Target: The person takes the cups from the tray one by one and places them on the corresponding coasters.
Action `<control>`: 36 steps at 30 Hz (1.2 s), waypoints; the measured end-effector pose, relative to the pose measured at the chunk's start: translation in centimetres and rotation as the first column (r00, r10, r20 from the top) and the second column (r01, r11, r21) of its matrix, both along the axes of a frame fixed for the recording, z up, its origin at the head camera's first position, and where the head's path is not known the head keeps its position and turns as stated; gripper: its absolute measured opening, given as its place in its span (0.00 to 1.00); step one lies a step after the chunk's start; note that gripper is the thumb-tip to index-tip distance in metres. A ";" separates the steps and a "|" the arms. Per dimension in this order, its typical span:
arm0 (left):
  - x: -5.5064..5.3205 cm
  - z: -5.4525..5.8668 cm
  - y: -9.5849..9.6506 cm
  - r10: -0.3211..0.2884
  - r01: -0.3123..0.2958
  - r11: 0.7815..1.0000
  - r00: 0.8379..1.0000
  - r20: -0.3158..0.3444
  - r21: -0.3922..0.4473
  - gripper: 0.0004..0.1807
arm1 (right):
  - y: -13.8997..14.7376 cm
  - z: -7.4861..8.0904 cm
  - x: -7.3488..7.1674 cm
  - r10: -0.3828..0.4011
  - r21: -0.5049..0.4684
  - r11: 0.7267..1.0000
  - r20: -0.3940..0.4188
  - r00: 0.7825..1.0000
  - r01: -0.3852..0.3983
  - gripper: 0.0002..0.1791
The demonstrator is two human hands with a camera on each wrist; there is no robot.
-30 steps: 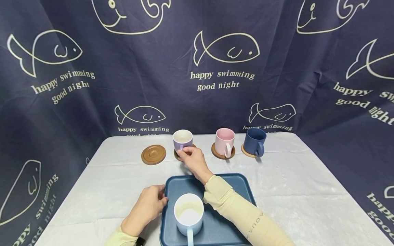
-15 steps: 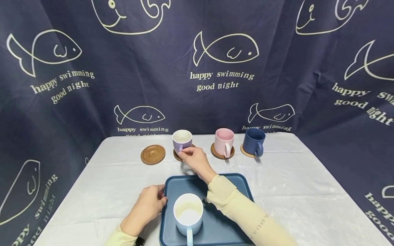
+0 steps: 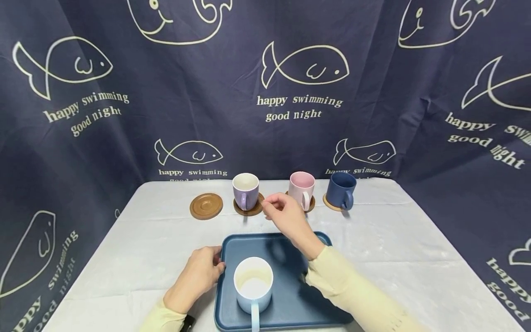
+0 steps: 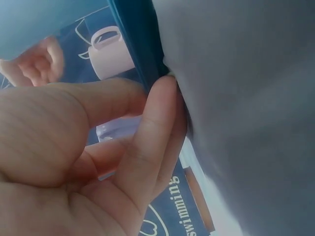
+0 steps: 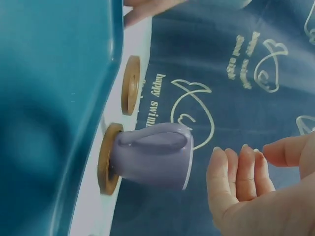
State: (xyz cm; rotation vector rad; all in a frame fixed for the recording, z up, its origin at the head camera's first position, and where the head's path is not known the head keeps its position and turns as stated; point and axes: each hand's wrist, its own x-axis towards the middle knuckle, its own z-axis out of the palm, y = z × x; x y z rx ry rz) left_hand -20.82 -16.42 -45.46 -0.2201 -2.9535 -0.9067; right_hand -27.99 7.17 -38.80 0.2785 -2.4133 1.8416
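A purple mug (image 3: 245, 190) stands upright on a brown wooden coaster (image 3: 253, 210) at the back of the table. My right hand (image 3: 286, 216) is raised to the right of it, apart from the mug, with fingers loosely bent and nothing between them. In the right wrist view a gap shows between the fingertips (image 5: 244, 149) and the purple mug (image 5: 152, 156). With thumb and fingers, my left hand (image 3: 200, 276) pinches the left rim of a blue tray (image 3: 290, 295). A light blue mug (image 3: 254, 288) stands on that tray, its handle towards me.
Left of the purple mug lies a bare brown coaster (image 3: 206, 206). A pink mug (image 3: 302, 185), partly behind my right hand, and a navy mug (image 3: 341, 189) stand on coasters to the right. A dark fish-print cloth (image 3: 307, 138) hangs behind the white-covered table (image 3: 415, 276).
My right hand has let go of the purple mug's handle and moved right, away from it. The purple mug stays on its coaster. My left hand keeps its place at the tray.
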 end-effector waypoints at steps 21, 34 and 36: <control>0.3 0.4 -0.4 0.022 -0.022 1.000 0.999 0.039 -0.006 0.20 | 5.2 -2.9 12.5 0.591 0.132 0.786 0.133 0.796 -0.605 0.10; 0.2 0.2 0.0 0.017 -0.018 1.000 0.998 0.068 0.011 0.21 | 3.8 -6.3 14.4 0.729 -0.271 0.684 0.275 0.627 -0.677 0.16; 0.2 0.2 0.0 0.013 -0.015 1.000 0.997 0.072 0.019 0.20 | 3.7 -6.6 14.3 0.741 -0.292 0.672 0.272 0.614 -0.681 0.16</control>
